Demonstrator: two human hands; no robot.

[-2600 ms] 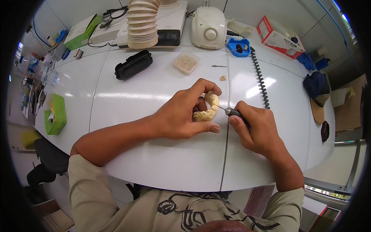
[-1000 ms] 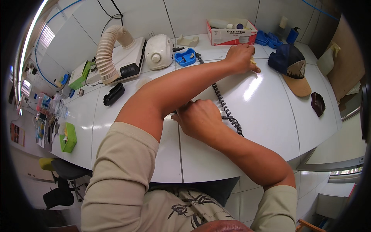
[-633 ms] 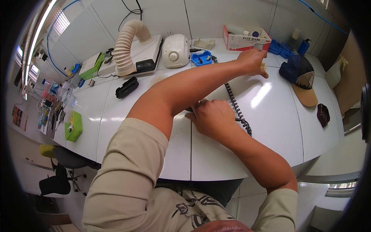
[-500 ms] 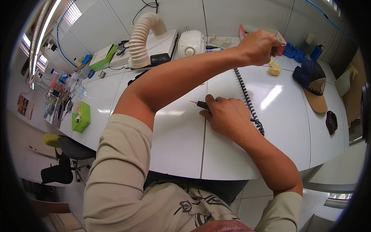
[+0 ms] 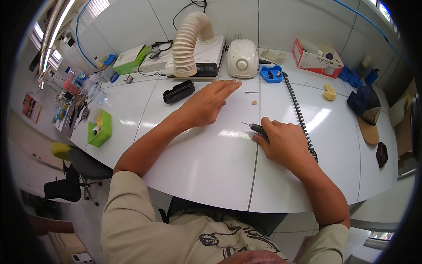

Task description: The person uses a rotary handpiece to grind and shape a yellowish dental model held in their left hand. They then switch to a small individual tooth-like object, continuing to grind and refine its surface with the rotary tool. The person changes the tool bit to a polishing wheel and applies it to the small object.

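My right hand is closed round a black rotary handpiece with a thin pointed bur at its tip, aimed to the left. My left hand hovers over the white table, its fingers stretched out and holding nothing. Just beyond its fingertips lie a loose bur and a small tooth-coloured piece. A yellowish dental cast rests farther right. From the handpiece side a black coiled cord runs back toward the white control unit with a round knob.
A blue open box stands beside the control unit. At the back are a ribbed suction hose, a black case and a red-and-white carton. A green basket sits left; a cap lies right.
My left hand has swung from the far right, near the cast and carton, back to the left, and its fingers have straightened. My right hand keeps its hold on the handpiece. The view has shifted slightly.
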